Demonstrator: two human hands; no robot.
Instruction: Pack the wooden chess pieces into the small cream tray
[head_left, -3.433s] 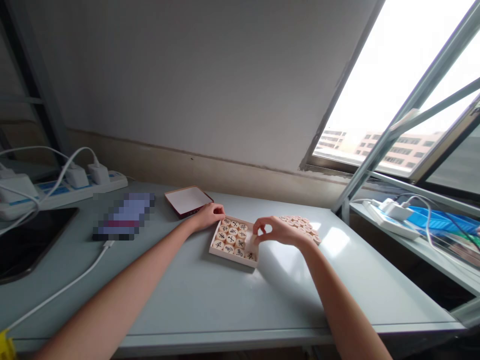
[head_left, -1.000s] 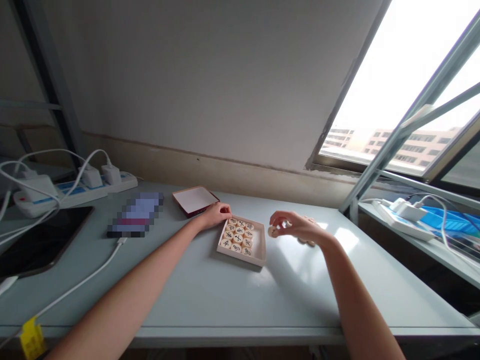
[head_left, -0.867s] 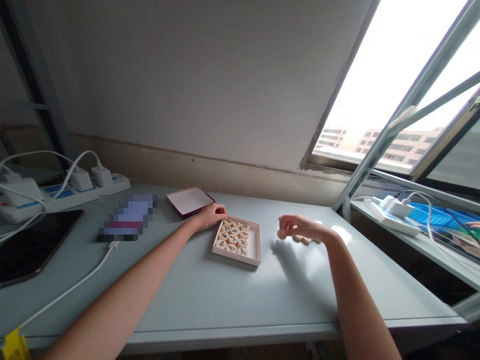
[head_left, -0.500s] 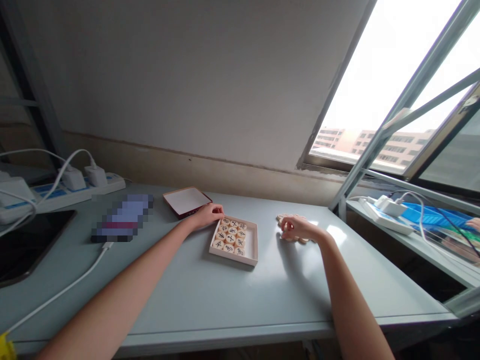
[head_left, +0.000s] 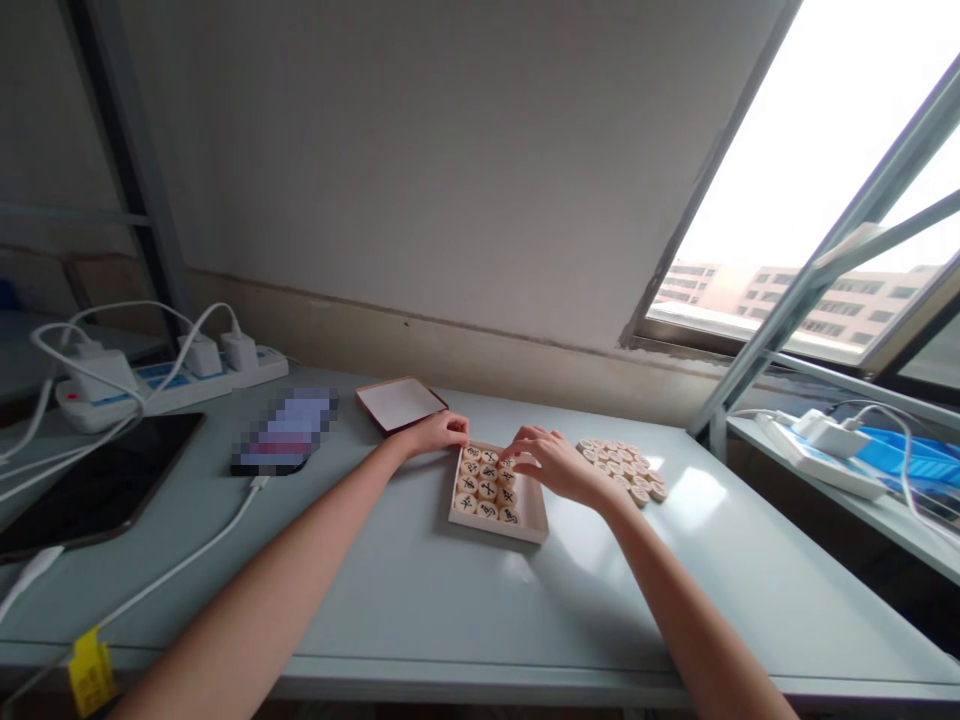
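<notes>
Here's the smooth grey-blue surface (head_left: 375, 600), bearing the shallow, pale, square box (head_left: 496, 529). The left hand (head_left: 442, 431) pinches its far left corner; the right hand (head_left: 553, 464) curves over it, grip hidden, above rows of round, pale, black-marked discs (head_left: 487, 490).

Room corner | desk (head_left: 405, 600), power strip (head_left: 180, 392), window (head_left: 810, 200), metal frame (head_left: 832, 240)

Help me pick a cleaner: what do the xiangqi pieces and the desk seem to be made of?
Xiangqi pieces: probably smooth wood, from their pale tan discs, though plastic is possible.
Desk: glossy painted metal or laminate; its grey top shows bright reflections.
</notes>
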